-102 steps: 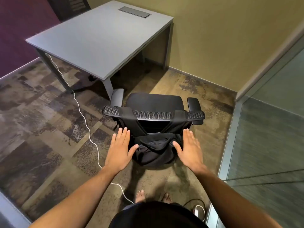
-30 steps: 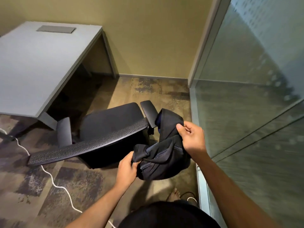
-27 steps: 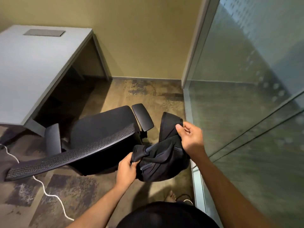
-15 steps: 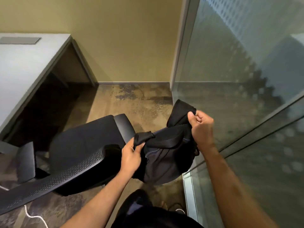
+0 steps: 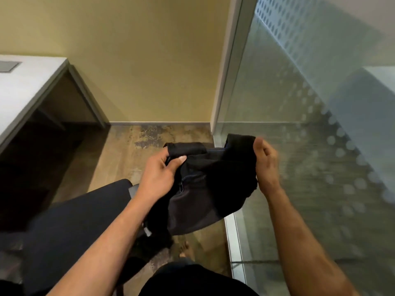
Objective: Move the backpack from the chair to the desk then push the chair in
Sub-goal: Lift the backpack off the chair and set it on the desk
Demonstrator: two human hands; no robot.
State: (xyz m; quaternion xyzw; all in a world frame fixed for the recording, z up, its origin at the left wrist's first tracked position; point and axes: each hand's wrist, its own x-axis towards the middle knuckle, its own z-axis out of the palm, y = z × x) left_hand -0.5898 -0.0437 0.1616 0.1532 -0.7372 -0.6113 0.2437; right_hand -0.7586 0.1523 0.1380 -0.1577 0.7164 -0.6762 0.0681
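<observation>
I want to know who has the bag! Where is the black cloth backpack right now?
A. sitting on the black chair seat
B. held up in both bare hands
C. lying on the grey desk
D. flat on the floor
B: the black cloth backpack hangs in the air, gripped by the left hand and the right hand, off the grey desk.

Black chair on mottled brown floor

Bare forearms, no sleeves showing; dark clothing below; bare foot.
</observation>
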